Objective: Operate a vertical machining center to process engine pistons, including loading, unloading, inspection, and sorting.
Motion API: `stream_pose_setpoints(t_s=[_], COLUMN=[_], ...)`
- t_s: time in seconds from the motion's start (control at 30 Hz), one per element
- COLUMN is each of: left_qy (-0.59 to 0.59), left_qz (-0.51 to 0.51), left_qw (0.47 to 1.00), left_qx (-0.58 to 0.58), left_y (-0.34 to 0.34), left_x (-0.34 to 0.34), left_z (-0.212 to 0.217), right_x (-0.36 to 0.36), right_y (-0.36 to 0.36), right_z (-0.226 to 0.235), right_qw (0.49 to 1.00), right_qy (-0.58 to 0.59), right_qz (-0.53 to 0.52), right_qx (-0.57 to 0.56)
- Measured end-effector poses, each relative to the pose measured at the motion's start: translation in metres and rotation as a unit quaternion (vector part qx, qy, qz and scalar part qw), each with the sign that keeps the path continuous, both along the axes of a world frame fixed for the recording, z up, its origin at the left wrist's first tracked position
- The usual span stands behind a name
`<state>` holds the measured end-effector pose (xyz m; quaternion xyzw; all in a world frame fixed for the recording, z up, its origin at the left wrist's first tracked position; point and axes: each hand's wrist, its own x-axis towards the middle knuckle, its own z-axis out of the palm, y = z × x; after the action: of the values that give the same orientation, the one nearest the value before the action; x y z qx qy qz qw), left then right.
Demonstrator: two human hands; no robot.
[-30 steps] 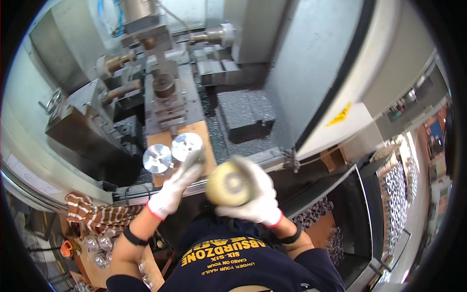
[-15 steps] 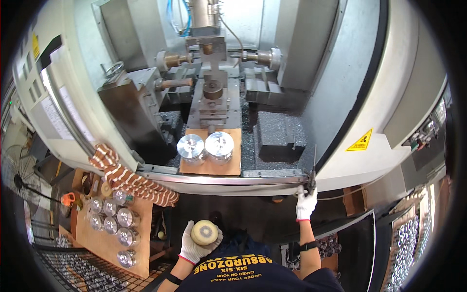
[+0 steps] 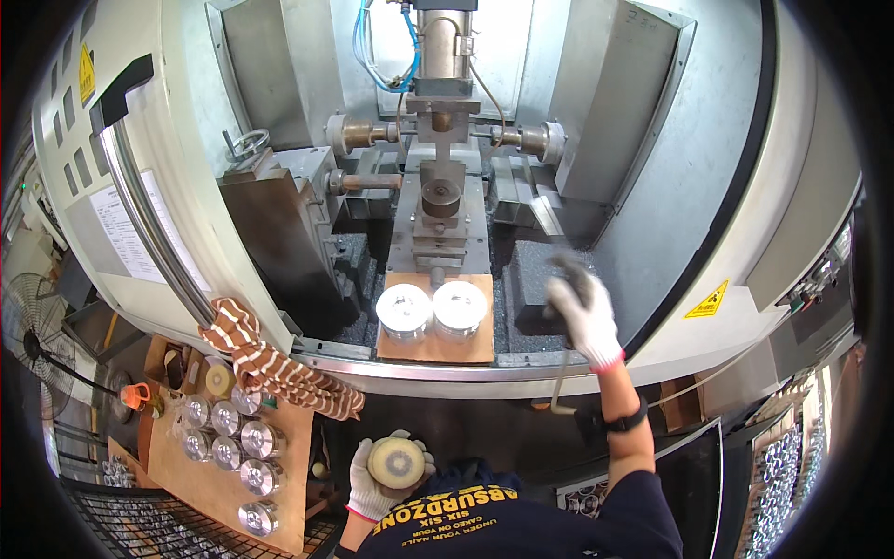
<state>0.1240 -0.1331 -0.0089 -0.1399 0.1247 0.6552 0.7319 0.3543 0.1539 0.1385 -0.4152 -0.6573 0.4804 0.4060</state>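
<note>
Left hand [image 3: 380, 480] grips a brass disc [image 3: 397, 462]. Right hand [image 3: 584, 312], blurred, grip unclear, reaches inside the machine [image 3: 652, 186]; two metal discs [image 3: 431, 308] lie left of its fingers.

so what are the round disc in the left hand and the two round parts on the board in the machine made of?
Pale yellow round disc in the left hand: dull, cream-coloured, possibly brass or plastic; unclear. Two shiny silver round parts: bright machined metal, likely aluminium or steel. Flat tan board under them: matte, looks like wood or fibreboard.
</note>
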Motion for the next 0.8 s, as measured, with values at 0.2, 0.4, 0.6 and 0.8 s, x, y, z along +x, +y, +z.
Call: stream_pose_setpoints(t_s=[0.2, 0.4, 0.6, 0.8], left_qy=[0.027, 0.041, 0.039, -0.139], left_qz=[-0.018, -0.004, 0.019, 0.043], left_qw=[0.996, 0.984, 0.976, 0.963], left_qx=[0.080, 0.171, 0.216, 0.228], left_y=[0.035, 0.069, 0.127, 0.177], left_x=[-0.043, -0.090, -0.134, -0.149], left_z=[0.007, 0.004, 0.009, -0.015], right_x=[-0.121, -0.086, 0.033, 0.091], right_y=[0.110, 0.104, -0.016, -0.094], right_z=[-0.028, -0.063, -0.126, -0.199], right_qw=[0.984, 0.950, 0.767, 0.701], right_qy=[-0.169, -0.263, -0.353, -0.279], right_qz=[0.056, -0.093, -0.387, -0.649], right_qx=[-0.009, 0.142, 0.371, 0.097])
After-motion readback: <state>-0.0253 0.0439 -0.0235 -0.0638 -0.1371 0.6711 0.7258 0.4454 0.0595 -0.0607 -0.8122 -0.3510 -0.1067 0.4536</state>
